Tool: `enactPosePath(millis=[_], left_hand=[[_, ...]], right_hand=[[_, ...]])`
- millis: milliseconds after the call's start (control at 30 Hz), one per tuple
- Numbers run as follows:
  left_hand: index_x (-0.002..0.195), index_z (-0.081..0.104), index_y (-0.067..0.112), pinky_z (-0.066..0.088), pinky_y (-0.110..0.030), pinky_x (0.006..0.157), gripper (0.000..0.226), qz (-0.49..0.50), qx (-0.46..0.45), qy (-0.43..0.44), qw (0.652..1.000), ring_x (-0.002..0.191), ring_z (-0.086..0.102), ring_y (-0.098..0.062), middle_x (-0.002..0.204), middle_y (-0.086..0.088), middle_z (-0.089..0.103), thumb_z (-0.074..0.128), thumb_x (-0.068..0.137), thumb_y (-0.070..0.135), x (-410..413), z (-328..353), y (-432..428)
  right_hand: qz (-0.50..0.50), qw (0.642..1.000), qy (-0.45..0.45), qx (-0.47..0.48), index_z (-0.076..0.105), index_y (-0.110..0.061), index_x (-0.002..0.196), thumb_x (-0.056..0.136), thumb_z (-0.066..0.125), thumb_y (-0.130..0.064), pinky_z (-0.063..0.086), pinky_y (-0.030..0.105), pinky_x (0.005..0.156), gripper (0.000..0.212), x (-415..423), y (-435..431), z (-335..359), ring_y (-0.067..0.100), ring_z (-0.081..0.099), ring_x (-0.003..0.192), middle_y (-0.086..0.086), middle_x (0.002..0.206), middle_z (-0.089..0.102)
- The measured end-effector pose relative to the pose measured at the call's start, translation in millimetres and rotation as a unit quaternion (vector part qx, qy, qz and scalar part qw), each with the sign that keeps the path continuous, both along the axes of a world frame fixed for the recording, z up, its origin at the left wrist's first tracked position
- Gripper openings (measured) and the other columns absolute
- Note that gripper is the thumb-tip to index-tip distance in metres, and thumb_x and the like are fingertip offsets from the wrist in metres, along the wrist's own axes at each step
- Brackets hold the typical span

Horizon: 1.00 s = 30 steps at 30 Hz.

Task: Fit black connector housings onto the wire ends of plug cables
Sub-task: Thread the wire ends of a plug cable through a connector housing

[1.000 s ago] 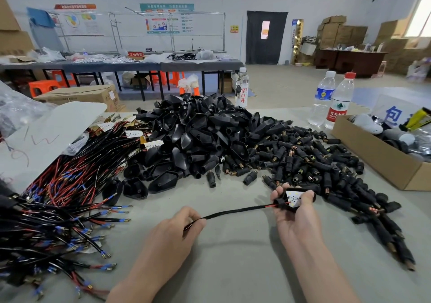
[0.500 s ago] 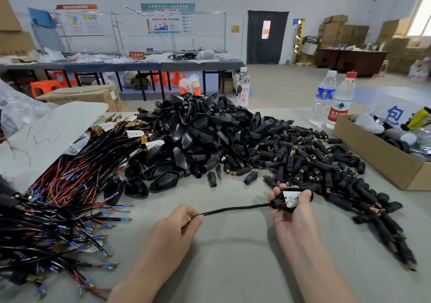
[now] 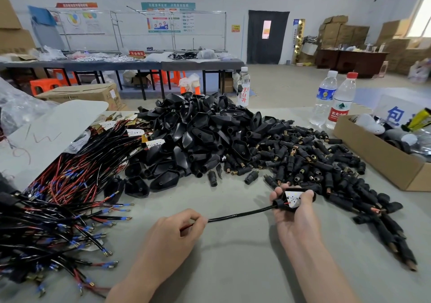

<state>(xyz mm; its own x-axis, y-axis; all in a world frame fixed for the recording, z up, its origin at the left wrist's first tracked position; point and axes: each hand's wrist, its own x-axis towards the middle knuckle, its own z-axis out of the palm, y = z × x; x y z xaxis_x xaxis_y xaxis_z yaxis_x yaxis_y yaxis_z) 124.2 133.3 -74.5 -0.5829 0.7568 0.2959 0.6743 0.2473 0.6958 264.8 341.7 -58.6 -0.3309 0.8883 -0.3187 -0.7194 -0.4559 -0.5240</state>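
black housings [image 3: 200, 137], red-capped bottle [image 3: 341, 102]

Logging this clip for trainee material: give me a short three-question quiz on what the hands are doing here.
1. True or false: the left hand pinches one end of the black cable.
2. What does the right hand hold? A) a water bottle B) a black housing at the cable's other end C) nothing
3. What colour is the cap of the bottle nearest the cardboard box?
Key: 1 true; 2 B; 3 red.
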Motion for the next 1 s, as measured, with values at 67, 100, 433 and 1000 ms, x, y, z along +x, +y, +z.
enactPosePath(millis=[67, 100, 433, 1000], left_hand=[[0.087, 0.057, 0.034, 0.046, -0.038, 0.06, 0.008, -0.008, -0.006, 0.01, 1.0, 0.055, 0.048, -0.015, 0.058, 0.002, 0.055, 0.056, 0.092, 0.04, 1, -1, -1], [0.087, 0.056, 0.034, 0.044, -0.038, 0.058, 0.005, -0.011, -0.014, 0.013, 1.0, 0.053, 0.045, -0.015, 0.056, 0.003, 0.052, 0.057, 0.092, 0.035, 1, -1, -1], [0.097, 0.063, 0.053, 0.052, -0.025, 0.079, 0.015, 0.009, -0.012, -0.011, 1.0, 0.079, 0.067, 0.004, 0.08, 0.029, 0.07, 0.065, 0.091, 0.039, 0, -1, 5], [0.091, 0.055, 0.042, 0.038, -0.012, 0.058, 0.005, 0.085, -0.048, 0.108, 0.989, 0.081, 0.055, 0.01, 0.09, 0.034, 0.057, 0.051, 0.094, 0.044, 6, 1, 0]], right_hand=[[0.0, 1.0, 0.004, -0.003, 0.055, -0.004, 0.095, 0.107, 0.03, -0.041, 0.056, 0.027, 0.052, 0.045, 1, 1, 0, 0.019, 0.061, 0.062, 0.009, 0.084, 0.061], [0.001, 1.0, 0.004, -0.003, 0.055, -0.004, 0.095, 0.107, 0.03, -0.041, 0.056, 0.027, 0.052, 0.046, 1, 1, 0, 0.019, 0.061, 0.062, 0.009, 0.084, 0.061], [0.011, 1.0, 0.011, 0.001, 0.058, -0.002, 0.092, 0.107, 0.034, -0.041, 0.058, 0.029, 0.054, 0.047, 1, -2, -2, 0.019, 0.066, 0.057, 0.009, 0.08, 0.065], [-0.162, 0.804, -0.463, 0.337, 0.034, -0.022, 0.148, 0.099, 0.047, -0.023, 0.033, 0.021, 0.099, 0.05, 9, -23, 2, 0.006, 0.047, 0.122, 0.001, 0.139, 0.048]])
